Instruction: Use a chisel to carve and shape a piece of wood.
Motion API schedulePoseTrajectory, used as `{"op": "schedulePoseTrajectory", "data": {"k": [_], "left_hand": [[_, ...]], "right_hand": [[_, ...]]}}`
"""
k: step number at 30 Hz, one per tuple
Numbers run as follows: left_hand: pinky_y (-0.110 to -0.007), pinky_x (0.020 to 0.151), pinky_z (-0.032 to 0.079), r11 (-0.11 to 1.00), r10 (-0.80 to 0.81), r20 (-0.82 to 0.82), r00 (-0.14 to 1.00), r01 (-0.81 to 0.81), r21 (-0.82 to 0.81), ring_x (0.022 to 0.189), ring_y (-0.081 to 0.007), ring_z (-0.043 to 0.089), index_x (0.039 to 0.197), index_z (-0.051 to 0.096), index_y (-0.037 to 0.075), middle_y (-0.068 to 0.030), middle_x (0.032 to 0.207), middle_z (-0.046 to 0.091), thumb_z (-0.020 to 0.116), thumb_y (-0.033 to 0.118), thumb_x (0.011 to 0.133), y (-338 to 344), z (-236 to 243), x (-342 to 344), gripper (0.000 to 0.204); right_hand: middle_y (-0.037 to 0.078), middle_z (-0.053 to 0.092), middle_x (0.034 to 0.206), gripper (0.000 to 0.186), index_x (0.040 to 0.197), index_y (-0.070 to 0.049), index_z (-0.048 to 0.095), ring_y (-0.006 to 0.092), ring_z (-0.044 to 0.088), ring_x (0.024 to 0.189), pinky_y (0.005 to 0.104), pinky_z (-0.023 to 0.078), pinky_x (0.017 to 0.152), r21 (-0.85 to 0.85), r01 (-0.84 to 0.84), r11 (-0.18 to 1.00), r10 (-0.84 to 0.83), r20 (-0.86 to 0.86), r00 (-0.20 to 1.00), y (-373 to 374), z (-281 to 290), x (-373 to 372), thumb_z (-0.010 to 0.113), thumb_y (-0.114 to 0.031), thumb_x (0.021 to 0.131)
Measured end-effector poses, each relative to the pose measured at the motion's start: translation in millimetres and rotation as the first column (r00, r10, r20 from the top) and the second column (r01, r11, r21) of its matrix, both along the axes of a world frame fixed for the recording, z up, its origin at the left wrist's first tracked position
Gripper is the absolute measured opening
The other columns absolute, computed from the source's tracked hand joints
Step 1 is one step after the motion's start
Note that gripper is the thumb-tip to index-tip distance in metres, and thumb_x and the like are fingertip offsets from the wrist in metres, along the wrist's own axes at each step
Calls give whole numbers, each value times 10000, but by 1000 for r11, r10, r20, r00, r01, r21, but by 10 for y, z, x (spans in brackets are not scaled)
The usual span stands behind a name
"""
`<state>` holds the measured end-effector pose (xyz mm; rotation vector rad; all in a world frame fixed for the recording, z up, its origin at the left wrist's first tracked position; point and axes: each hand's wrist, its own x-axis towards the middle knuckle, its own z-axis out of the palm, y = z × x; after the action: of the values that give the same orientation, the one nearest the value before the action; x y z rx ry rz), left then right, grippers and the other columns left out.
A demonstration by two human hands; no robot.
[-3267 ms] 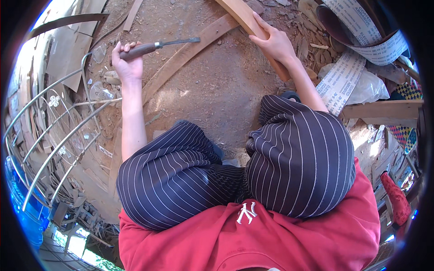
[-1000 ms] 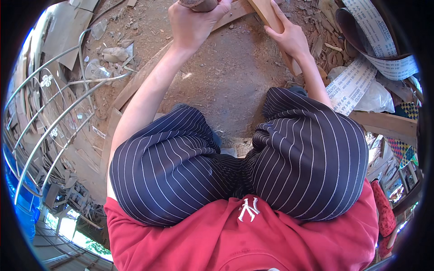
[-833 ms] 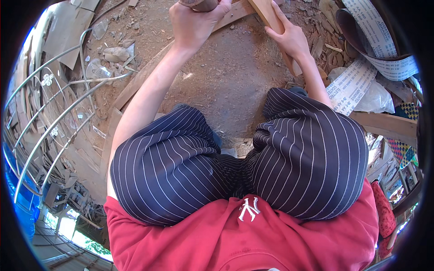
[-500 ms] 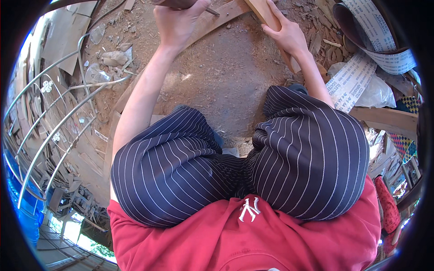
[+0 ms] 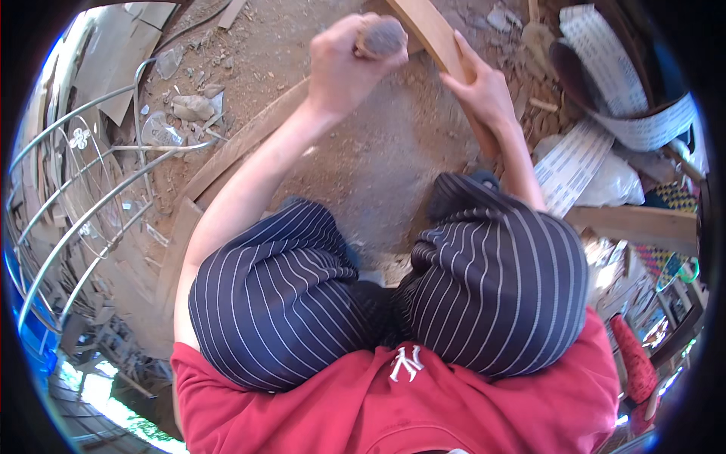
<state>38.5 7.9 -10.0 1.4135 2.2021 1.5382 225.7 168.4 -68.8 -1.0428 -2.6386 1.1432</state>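
My left hand (image 5: 340,72), above my knees, is closed round the wooden handle (image 5: 380,36) of a chisel; the handle's end faces the camera and hides the blade. Just to its right, my right hand (image 5: 484,98) grips the side of a long pale wooden board (image 5: 423,26), fingers along its edge. The board slants from the top centre down toward my right knee. Behind my left wrist, a second, duller plank (image 5: 223,159) lies on the dirt floor.
Curved metal rods (image 5: 83,200) stand at the left, beside scrap sheets (image 5: 125,53) and a blue object (image 5: 26,333). At the right are printed abrasive belts (image 5: 605,57), a clear plastic bag (image 5: 616,181) and a horizontal plank (image 5: 635,227). Debris covers much of the ground around me.
Over three seconds, my left hand has swung from the left to beside the board, turning the chisel from sideways to end-on; lately it shifted rightward and lower. My right hand still grips the board.
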Motion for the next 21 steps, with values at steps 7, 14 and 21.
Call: {"op": "schedulePoseTrajectory", "data": {"k": [7,14,21], "left_hand": [[-297,625,508,997,53,89,995,-58,51,657,-168,623,777,655,52,-73,738,639,787,96,796,-95,70,56,141],[-385,697,540,986,-8,158,987,-18,165,749,-275,653,965,686,50,-108,819,661,856,134,705,-79,-49,19,321],[-385,712,556,1000,3,141,990,1,-30,767,-220,677,889,660,68,-100,825,681,819,184,774,24,61,-17,228]], "right_hand": [[249,593,1350,939,1525,33,314,217,624,1201,322,459,1017,47,-146,988,150,-466,872,9,1425,143,750,-182,721],[189,699,879,874,1442,-15,507,281,694,733,328,542,751,237,-492,838,515,-44,856,198,1968,285,765,-154,618],[139,728,1036,793,1432,-34,520,250,715,832,354,557,818,185,-354,917,395,-284,874,475,1936,759,745,-123,677]]}}
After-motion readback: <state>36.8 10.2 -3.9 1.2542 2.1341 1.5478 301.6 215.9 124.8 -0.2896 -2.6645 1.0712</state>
